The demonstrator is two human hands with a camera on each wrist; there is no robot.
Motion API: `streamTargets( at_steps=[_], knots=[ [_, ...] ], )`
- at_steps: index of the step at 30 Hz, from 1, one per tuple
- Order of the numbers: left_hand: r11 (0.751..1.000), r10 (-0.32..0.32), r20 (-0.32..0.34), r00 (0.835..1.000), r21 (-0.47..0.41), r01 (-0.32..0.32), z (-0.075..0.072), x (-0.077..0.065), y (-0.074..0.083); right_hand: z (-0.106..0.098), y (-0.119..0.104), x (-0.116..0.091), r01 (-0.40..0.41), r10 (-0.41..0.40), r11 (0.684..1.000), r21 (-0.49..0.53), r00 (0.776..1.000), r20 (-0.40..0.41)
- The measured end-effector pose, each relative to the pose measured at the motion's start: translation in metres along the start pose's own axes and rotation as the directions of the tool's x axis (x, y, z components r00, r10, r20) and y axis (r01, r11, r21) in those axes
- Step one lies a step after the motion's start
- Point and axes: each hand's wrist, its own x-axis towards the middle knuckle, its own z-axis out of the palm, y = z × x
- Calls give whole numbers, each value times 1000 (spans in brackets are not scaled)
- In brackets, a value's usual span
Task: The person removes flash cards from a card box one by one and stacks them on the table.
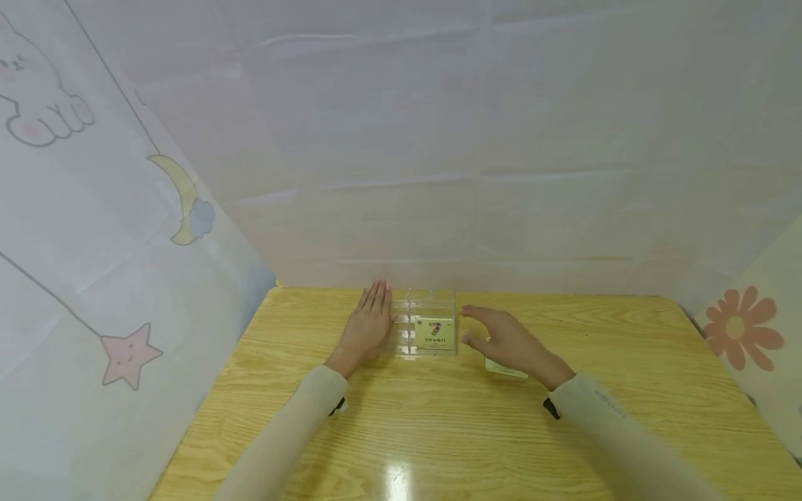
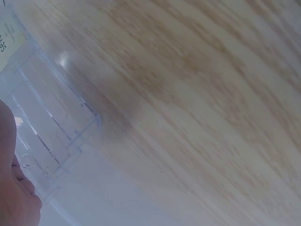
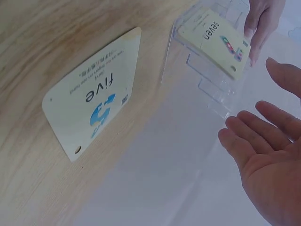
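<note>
A clear plastic holder with several compartments (image 1: 401, 341) stands near the back of the table. In its right part lies a pale card printed "seven" (image 1: 435, 333). My left hand (image 1: 368, 325) is at the holder's left side, fingers straight and pointing to the wall; whether it presses on the plastic I cannot tell. My right hand (image 1: 507, 339) hovers just right of the holder, thumb and fingers apart, nothing between them. Beneath it a second card, printed "five" (image 3: 96, 94), lies flat on the table; in the head view that hand hides most of it.
The wood-grain table (image 1: 426, 431) reaches back to a pale hanging sheet (image 1: 376, 139). More printed sheet hangs at the left, with a star (image 1: 131, 355) and a moon (image 1: 182, 198), and at the right, with a flower (image 1: 742, 327).
</note>
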Motion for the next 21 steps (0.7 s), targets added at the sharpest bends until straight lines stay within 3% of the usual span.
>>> streamTargets(
  at_steps=[21],
  knots=[
    [1000, -6, -3, 1000, 9, 6, 5, 1, 0, 24, -15, 6, 109, -101, 983, -147, 993, 58]
  ],
)
